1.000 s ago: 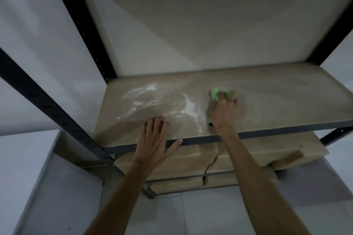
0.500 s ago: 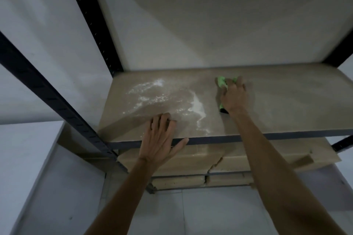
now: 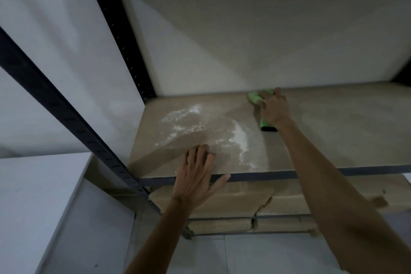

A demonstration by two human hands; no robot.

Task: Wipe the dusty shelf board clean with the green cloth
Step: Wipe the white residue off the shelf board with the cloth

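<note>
Maybe half done: fingers of my right hand (image 3: pixel 274 110) clamp the green cloth (image 3: pixel 255 97), left hand (image 3: pixel 196 177) splayed flat; dust (image 3: pixel 241 138) streaks the shelf board (image 3: pixel 338 138).

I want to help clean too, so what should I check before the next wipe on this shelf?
1. Cloth in hand: ok. The right hand holds the green cloth down on the shelf board.
2. Cloth at the dust: not ok. It sits near the back, apart from the white dust to its left.
3. Path free: probably not ok. The left hand rests flat on the front edge, fingertips close to the dust.
4. Board clean: not ok. A thick streak and scattered specks lie on it.
5. Cloth clean enough: cannot tell. The hand hides most of it.
</note>
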